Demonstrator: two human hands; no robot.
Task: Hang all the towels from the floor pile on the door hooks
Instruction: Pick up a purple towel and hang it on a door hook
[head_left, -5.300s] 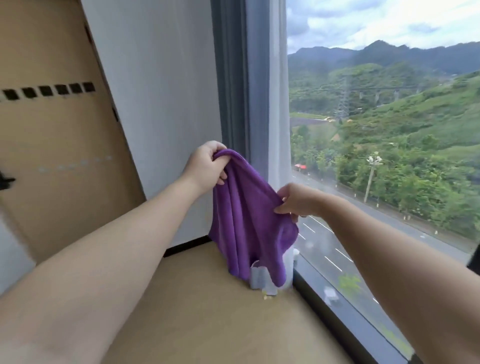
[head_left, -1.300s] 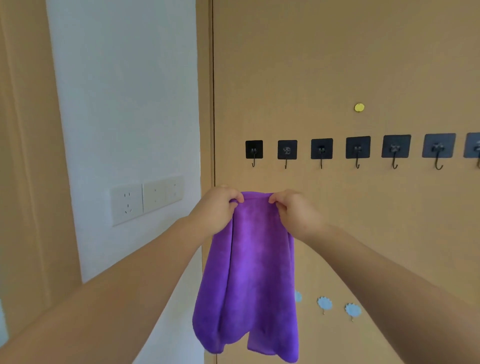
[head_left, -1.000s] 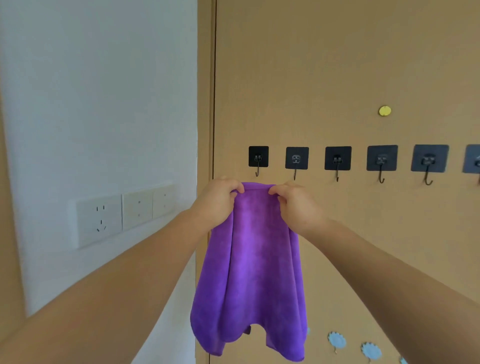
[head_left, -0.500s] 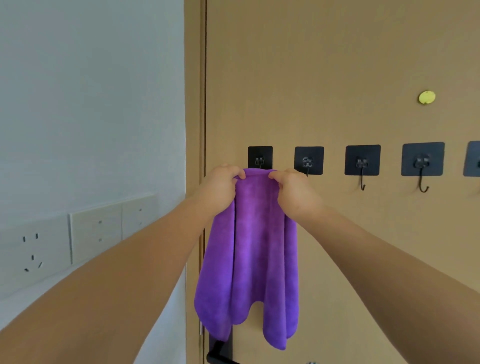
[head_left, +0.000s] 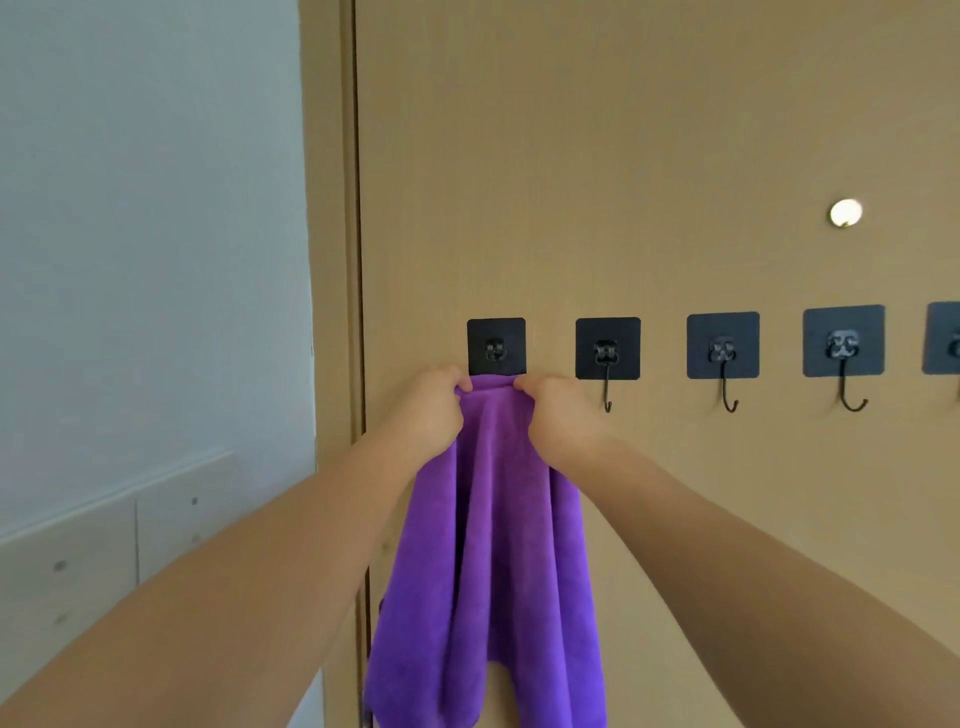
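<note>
Since a second ago both hands have carried the towel (head_left: 498, 519) up from below the row to the leftmost hook (head_left: 496, 347). The towel's top edge now meets the lower edge of that hook's black pad and hides its curved tip.

The left hand (head_left: 434, 410) and right hand (head_left: 558, 415) each pinch the top edge, fingers curled over the cloth, and sit close together with a short span of fabric stretched between them. Whether the cloth is caught on the hook cannot be told.

There is one towel, purple, hanging in long folds down past the bottom of the view, in front of the door (head_left: 623, 156).

Five square pads run in a line across the door. The second (head_left: 608, 348), third (head_left: 722, 344) and fourth (head_left: 843, 340) each show a bare metal hook, and the fifth (head_left: 943, 338) is cut by the right edge.

One round shiny disc (head_left: 845, 213) sits above the fourth pad.

Left of the door frame (head_left: 332, 208), the white wall (head_left: 156, 208) carries two blurred plates (head_left: 104, 545) side by side.
</note>
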